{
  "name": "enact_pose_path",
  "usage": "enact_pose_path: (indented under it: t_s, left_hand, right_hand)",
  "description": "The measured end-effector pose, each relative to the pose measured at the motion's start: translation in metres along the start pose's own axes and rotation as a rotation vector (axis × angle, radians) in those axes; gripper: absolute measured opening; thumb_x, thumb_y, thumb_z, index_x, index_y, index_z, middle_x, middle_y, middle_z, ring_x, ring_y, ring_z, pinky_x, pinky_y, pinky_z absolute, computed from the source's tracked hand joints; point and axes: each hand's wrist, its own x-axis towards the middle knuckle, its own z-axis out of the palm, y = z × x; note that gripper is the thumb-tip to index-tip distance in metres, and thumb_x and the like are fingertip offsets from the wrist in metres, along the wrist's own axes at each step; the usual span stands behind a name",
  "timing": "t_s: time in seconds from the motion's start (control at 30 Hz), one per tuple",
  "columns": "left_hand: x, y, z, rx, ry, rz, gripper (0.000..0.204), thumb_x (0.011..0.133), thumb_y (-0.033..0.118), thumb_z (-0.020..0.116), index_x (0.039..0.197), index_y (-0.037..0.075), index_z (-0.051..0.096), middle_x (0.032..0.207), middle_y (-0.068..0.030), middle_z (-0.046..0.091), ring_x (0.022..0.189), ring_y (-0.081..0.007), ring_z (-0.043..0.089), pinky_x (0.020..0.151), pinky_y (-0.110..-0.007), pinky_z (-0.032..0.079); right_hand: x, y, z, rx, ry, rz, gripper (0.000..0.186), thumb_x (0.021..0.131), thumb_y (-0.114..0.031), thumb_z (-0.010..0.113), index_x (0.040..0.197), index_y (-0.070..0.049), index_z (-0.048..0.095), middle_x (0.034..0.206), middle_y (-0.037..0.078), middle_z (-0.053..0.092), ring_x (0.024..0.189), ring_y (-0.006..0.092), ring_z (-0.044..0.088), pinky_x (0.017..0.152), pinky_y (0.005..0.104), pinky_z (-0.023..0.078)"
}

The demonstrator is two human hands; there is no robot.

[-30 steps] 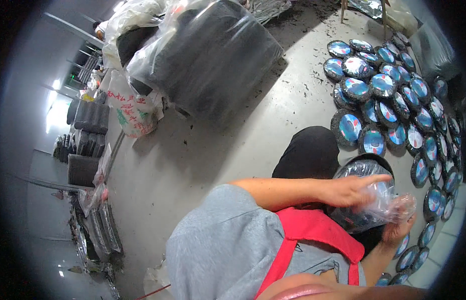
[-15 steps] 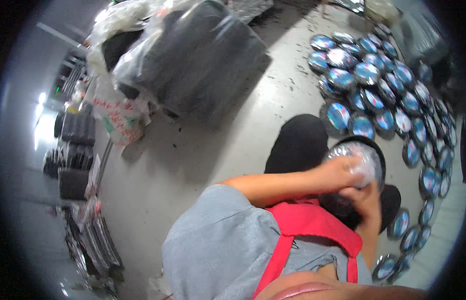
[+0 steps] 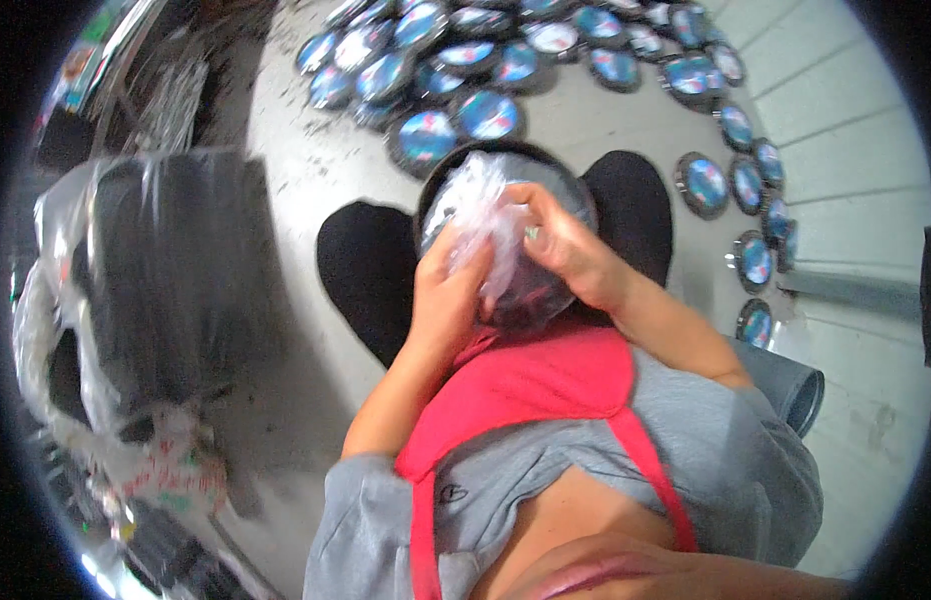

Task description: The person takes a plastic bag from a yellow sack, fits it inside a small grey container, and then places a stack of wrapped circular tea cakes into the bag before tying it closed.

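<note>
Clear plastic film (image 3: 473,190) is pinched by left hand (image 3: 449,285) and right hand (image 3: 563,245), black-rimmed round container (image 3: 530,151) beneath both; hard tugging could tear it.

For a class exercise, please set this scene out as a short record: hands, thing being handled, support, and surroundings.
Left hand: holding bunched clear plastic
Right hand: at the same plastic; grip unclear
Beneath the plastic: round container with a dark rim, between the person's knees
Clothing: red apron, grey shirt
Ahead: many dark-edged discs on the floor
Left side: large black bundle
</note>
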Motion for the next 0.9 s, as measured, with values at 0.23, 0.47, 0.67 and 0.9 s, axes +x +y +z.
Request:
enact_pose_path:
  t_s: [0.23, 0.47, 0.67, 0.9]
  left_hand:
    - [-0.010, 0.009, 0.007, -0.191, 0.010, 0.028, 0.063, 0.105, 0.013, 0.049, 0.162, 0.011, 0.022, 0.092, -0.0130, 0.069, 0.050, -0.0111, 0.052, 0.043, -0.024, 0.042]
    - [-0.001, 0.016, 0.006, 0.246, -0.370, 0.714, 0.039, 0.088, 0.010, 0.056, 0.126, -0.001, 0.058, 0.090, -0.0094, 0.063, 0.081, -0.0220, 0.062, 0.088, -0.035, 0.049]
    - [0.006, 0.074, 0.019, 0.338, -0.228, 0.343, 0.042, 0.083, 0.006, 0.047, 0.121, 0.000, 0.062, 0.102, -0.0093, 0.063, 0.091, -0.0214, 0.061, 0.077, -0.030, 0.051]
    - [0.027, 0.101, 0.005, 0.906, -0.585, 0.841, 0.103, 0.079, 0.028, 0.085, 0.161, 0.008, 0.026, 0.153, -0.0216, 0.042, 0.141, -0.0366, 0.045, 0.116, -0.039, 0.037]
  right_hand:
    - [0.008, 0.003, 0.004, 0.528, 0.306, 0.140, 0.020, 0.105, -0.020, 0.058, 0.115, -0.003, 0.063, 0.095, 0.007, 0.069, 0.097, 0.0175, 0.068, 0.089, 0.0338, 0.054]
    - [0.029, 0.043, -0.014, -0.524, 0.233, -0.145, 0.020, 0.101, -0.026, 0.058, 0.100, -0.006, 0.060, 0.078, 0.005, 0.062, 0.065, 0.0232, 0.061, 0.068, 0.0391, 0.053]
    - [0.015, -0.024, -0.012, -0.543, -0.505, 0.103, 0.034, 0.092, -0.018, 0.065, 0.119, 0.002, 0.064, 0.104, 0.016, 0.070, 0.097, 0.0207, 0.067, 0.088, 0.0375, 0.052]
    - [0.018, 0.021, 0.000, -0.417, -0.171, 0.210, 0.063, 0.096, -0.064, 0.051, 0.111, -0.007, 0.072, 0.100, 0.009, 0.071, 0.091, 0.0228, 0.065, 0.080, 0.0389, 0.051]
